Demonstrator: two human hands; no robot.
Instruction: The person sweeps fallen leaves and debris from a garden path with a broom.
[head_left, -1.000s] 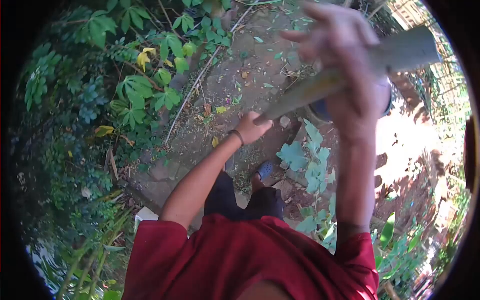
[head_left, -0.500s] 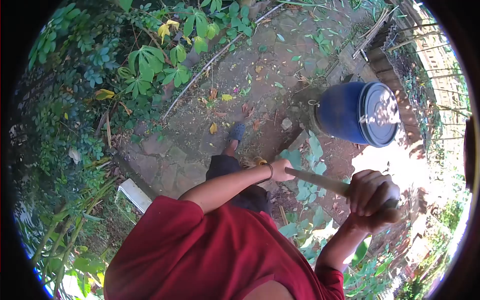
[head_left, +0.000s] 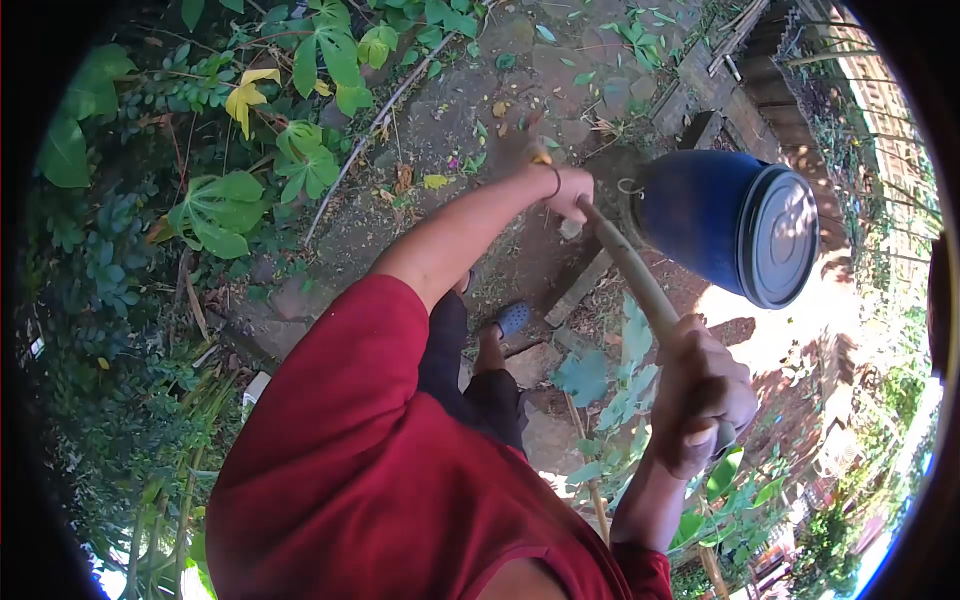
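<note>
A long wooden stick (head_left: 640,280) runs slantwise in front of my body. My left hand (head_left: 568,195), with a dark band at the wrist, is closed round its upper part. Lower right, my right hand (head_left: 700,395) wraps round the stick near its other end. Beyond my left hand shows a yellow bit and a blurred brownish shape (head_left: 522,140), too smeared to make out. To the right of the stick is a blue barrel (head_left: 700,210) with a grey lid (head_left: 785,237).
Dense green plants (head_left: 220,205) fill the left side. A thin pole (head_left: 375,125) lies on the littered ground. My foot in a blue clog (head_left: 512,318) is below my left hand. Leafy plants (head_left: 585,378) grow near the stick, and a fence (head_left: 880,130) stands at the right.
My left hand has moved up and outward with the stick, my right hand to the left and slightly up. The stick slants more steeply. The view and my feet have shifted.
</note>
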